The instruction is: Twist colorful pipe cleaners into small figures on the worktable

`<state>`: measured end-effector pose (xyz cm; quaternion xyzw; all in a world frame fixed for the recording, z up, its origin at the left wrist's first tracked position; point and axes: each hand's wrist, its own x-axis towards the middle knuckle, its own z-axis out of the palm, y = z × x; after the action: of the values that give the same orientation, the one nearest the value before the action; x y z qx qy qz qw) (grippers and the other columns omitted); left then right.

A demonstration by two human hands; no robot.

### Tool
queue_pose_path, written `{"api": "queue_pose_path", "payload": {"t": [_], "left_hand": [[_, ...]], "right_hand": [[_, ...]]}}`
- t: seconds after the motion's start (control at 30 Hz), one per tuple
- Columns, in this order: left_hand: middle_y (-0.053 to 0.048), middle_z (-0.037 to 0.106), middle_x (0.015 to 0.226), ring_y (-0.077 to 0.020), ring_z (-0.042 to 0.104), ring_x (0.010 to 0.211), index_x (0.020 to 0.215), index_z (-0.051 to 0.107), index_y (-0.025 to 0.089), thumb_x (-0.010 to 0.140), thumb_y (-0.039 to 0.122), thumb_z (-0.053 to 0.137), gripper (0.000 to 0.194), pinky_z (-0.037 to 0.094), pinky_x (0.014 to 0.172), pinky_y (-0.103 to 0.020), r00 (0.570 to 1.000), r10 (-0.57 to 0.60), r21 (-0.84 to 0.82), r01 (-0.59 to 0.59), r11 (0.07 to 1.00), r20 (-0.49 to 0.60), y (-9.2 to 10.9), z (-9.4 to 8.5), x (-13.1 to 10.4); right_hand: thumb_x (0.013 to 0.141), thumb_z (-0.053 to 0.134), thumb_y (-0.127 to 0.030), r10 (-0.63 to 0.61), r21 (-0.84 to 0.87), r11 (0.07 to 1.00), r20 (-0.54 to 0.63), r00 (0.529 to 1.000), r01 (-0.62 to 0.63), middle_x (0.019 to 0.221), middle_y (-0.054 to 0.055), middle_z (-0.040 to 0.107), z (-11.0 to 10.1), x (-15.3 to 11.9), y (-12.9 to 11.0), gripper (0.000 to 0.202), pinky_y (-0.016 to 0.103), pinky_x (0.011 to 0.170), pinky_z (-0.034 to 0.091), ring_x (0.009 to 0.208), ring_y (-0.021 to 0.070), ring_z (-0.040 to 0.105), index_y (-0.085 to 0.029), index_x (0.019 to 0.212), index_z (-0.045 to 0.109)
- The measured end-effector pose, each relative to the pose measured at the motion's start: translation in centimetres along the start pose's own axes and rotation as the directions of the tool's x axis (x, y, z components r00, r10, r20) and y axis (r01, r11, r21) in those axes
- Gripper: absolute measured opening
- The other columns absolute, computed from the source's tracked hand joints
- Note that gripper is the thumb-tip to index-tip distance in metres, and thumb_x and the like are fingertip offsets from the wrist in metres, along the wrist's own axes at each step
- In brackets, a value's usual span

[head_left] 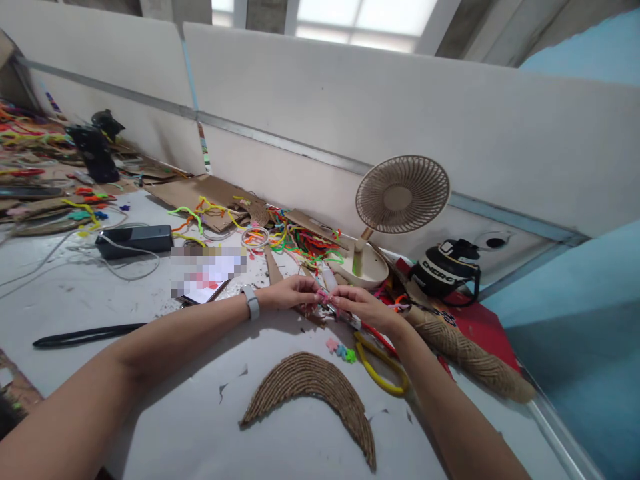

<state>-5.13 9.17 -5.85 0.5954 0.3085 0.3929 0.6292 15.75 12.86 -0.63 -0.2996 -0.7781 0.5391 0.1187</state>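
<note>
My left hand (290, 292) and my right hand (364, 307) meet above the table, fingertips closed on a small pink pipe-cleaner piece (324, 295). Its exact shape is partly hidden by the fingers. Nearer to me lies a crescent (310, 373) built from rows of brown twine. Between it and my right hand sit small pipe-cleaner shapes (341, 350) in pink, blue and green. Scissors with yellow handles (383, 373) rest beside my right forearm, partly covered by it.
A desk fan (400, 197) stands behind my hands, near a black jug (445, 270) and a twine roll (470, 353). Pipe-cleaner scraps (310, 247) pile along the partition. To the left are a phone (210, 283), a dark power bank (135, 241) and a black strap (90, 335).
</note>
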Motion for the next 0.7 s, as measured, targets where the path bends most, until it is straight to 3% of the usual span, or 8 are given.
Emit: {"api": "queue_pose_path", "payload": {"t": [0.37, 0.6, 0.7], "left_hand": [[0.000, 0.057, 0.063, -0.0078, 0.053, 0.054, 0.082, 0.060, 0.012, 0.074, 0.034, 0.069, 0.025, 0.041, 0.054, -0.022, 0.997, -0.061, -0.060, 0.064, 0.996, 0.049, 0.59, 0.15, -0.43], [0.000, 0.058, 0.064, -0.0076, 0.053, 0.054, 0.082, 0.060, 0.011, 0.074, 0.033, 0.069, 0.025, 0.042, 0.055, -0.023, 0.997, -0.058, -0.076, 0.061, 0.995, 0.046, 0.44, 0.33, -0.45], [0.000, 0.058, 0.064, -0.0077, 0.054, 0.055, 0.083, 0.060, 0.011, 0.074, 0.034, 0.069, 0.026, 0.041, 0.055, -0.023, 0.997, -0.057, -0.078, 0.062, 0.995, 0.054, 0.37, 0.21, -0.43]], "right_hand": [[0.076, 0.065, -0.046, 0.078, 0.065, 0.994, 0.074, 0.994, -0.083, 0.064, -0.003, 0.055, -0.17, -0.26, 0.01, 0.035, 0.019, 0.044, 0.026, 0.050, 0.0061, 0.039, -0.015, 0.092, 0.064], [0.077, 0.065, -0.045, 0.098, 0.066, 0.992, 0.091, 0.991, -0.104, 0.068, -0.002, 0.058, -0.36, -0.36, 0.15, 0.034, 0.019, 0.045, 0.027, 0.052, 0.0069, 0.042, -0.015, 0.093, 0.064], [0.077, 0.064, -0.047, 0.101, 0.052, 0.993, 0.078, 0.992, -0.105, 0.061, -0.004, 0.053, -0.23, -0.34, -0.01, 0.036, 0.019, 0.044, 0.025, 0.049, 0.0065, 0.039, -0.015, 0.091, 0.063]]}}
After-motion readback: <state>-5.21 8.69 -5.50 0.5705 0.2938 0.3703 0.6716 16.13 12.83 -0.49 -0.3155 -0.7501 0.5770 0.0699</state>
